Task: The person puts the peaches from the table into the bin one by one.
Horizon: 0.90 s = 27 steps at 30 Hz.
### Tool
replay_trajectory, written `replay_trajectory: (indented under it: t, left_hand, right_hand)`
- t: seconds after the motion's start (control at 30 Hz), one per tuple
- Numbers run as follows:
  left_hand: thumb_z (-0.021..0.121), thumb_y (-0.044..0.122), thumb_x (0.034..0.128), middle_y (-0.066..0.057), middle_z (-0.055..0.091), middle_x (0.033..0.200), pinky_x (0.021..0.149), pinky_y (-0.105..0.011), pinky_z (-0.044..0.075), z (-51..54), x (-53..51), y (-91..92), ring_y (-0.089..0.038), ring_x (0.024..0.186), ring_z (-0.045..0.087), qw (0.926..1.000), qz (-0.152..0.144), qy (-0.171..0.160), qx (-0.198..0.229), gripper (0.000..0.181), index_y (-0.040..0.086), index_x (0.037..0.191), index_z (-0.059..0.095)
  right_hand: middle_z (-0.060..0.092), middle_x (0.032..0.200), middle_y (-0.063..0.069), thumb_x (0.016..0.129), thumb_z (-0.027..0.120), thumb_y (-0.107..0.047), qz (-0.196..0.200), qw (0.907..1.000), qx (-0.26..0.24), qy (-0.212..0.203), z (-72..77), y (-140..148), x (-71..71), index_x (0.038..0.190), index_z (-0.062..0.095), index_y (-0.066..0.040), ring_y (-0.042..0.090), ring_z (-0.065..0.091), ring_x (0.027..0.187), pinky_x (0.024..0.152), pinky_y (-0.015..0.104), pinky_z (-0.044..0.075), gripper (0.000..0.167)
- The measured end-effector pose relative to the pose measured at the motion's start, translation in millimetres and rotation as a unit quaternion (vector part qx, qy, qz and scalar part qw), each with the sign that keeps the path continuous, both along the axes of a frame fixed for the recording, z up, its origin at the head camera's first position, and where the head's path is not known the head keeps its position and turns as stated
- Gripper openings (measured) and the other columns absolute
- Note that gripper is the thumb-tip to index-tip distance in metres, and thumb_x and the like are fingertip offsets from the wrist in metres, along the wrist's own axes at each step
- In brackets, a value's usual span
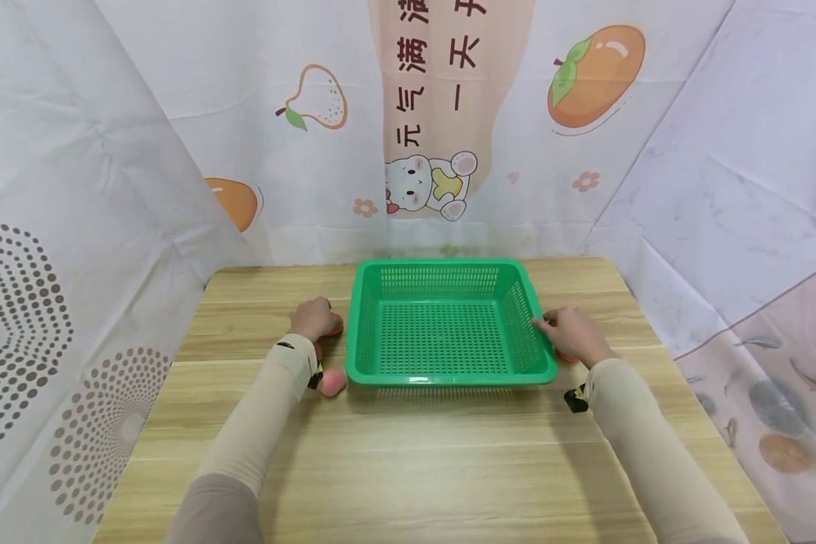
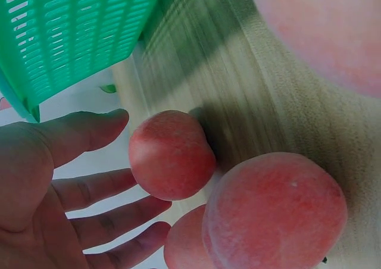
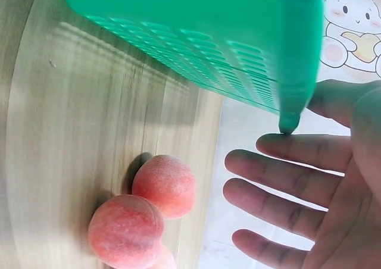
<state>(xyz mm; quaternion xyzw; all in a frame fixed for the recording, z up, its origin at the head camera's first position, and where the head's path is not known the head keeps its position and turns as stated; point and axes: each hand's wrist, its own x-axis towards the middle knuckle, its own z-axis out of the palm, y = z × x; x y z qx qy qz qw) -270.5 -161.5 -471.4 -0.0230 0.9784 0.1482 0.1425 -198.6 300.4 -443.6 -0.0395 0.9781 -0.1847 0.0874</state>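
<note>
Cream sleeves (image 1: 656,453) on both forearms sit closest to the head cam, over a wood-grain tabletop (image 1: 415,468). Green basket (image 1: 449,379), rect. w/ slotted walls & base, is btwn the hands toward the tabletop's far edge. R hand (image 1: 574,332) is at its R side: thumb over the rim, index finger on the outer side, pinching it; other 3 fingers extended & spread. L hand (image 1: 310,319) is just L of the basket, fingers loosely extended, thumb apart, at a reddish peach (image 2: 172,155); can't tell if fingertips actually touch it. Per L wrist cam, a big-looking peach (image 2: 274,212) next to that one partly hides a third peach (image 2: 186,242), & a paler peach (image 2: 327,31) is in the top corner, cut off by the frame. R wrist cam: front peach (image 3: 124,230) & rear peach (image 3: 165,185) close together, plus part of another, all beside the basket near R hand. Backdrop: white sheet (image 1: 231,98) w/ fruit prints, Chinese txt & a cartoon animal (image 1: 425,185).
</note>
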Motion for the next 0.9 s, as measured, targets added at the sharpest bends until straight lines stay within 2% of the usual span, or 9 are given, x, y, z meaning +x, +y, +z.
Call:
replay_trajectory:
  t: [0.2, 0.33, 0.43, 0.53, 0.83, 0.9]
  left_hand:
    - [0.064, 0.022, 0.0830, -0.017, 0.067, 0.098, 0.092, -0.054, 0.042, -1.7, -1.3, 1.9, -0.036, 0.098, 0.059, 0.9999, 0.007, 0.009, -0.001, 0.019, 0.004, 0.088, 0.065]
    - [0.064, 0.023, 0.0832, -0.015, 0.065, 0.093, 0.091, -0.053, 0.043, -1.2, -0.7, 2.2, -0.034, 0.093, 0.057, 0.9999, 0.012, 0.005, -0.005, 0.017, 0.006, 0.082, 0.063]
    - [0.063, 0.023, 0.0843, -0.015, 0.065, 0.094, 0.092, -0.053, 0.043, -1.8, 0.1, 2.0, -0.033, 0.092, 0.057, 0.9998, 0.017, 0.003, -0.010, 0.017, 0.006, 0.083, 0.063]
    - [0.064, 0.024, 0.0843, -0.016, 0.065, 0.094, 0.092, -0.054, 0.042, -4.0, -0.2, 2.0, -0.033, 0.090, 0.057, 0.9998, 0.015, 0.004, -0.013, 0.018, 0.006, 0.084, 0.064]
    - [0.063, 0.027, 0.0826, -0.015, 0.065, 0.092, 0.088, -0.053, 0.041, -7.3, -2.0, -0.2, -0.033, 0.088, 0.055, 0.9998, 0.006, 0.015, -0.012, 0.023, 0.005, 0.089, 0.068]
    - [0.063, 0.026, 0.0828, -0.017, 0.067, 0.095, 0.089, -0.053, 0.041, -6.8, -1.3, -0.6, -0.034, 0.090, 0.057, 0.9998, 0.005, 0.019, -0.008, 0.026, 0.004, 0.093, 0.070]
  right_hand:
    - [0.068, 0.112, 0.028, 0.101, 0.051, -0.031, 0.004, 0.9999, -0.009, -0.002, 2.0, 3, 1.1, 0.117, 0.065, 0.010, 0.044, 0.064, 0.104, 0.089, 0.058, 0.049, 0.046]
    - [0.068, 0.113, 0.028, 0.100, 0.053, -0.030, 0.009, 0.9998, -0.019, -0.008, 2.6, 5, 0.2, 0.117, 0.066, 0.010, 0.042, 0.066, 0.100, 0.090, 0.058, 0.049, 0.045]
    - [0.068, 0.112, 0.028, 0.100, 0.054, -0.030, 0.011, 0.9995, -0.028, -0.013, 1.2, 5, -0.6, 0.117, 0.065, 0.010, 0.033, 0.069, 0.086, 0.089, 0.057, 0.050, 0.045]
    - [0.068, 0.112, 0.028, 0.100, 0.054, -0.029, 0.007, 0.9993, -0.034, -0.013, -1.1, 5, -0.1, 0.117, 0.065, 0.010, 0.026, 0.069, 0.080, 0.089, 0.056, 0.050, 0.045]
    - [0.068, 0.112, 0.027, 0.100, 0.054, -0.030, 0.002, 0.9996, -0.027, 0.007, -5.9, 5, 1.0, 0.117, 0.066, 0.009, 0.038, 0.067, 0.098, 0.090, 0.057, 0.049, 0.044]
    - [0.068, 0.113, 0.027, 0.100, 0.054, -0.031, -0.002, 0.9996, -0.027, 0.010, -7.5, 5, 1.0, 0.119, 0.066, 0.008, 0.037, 0.066, 0.097, 0.090, 0.057, 0.049, 0.045]
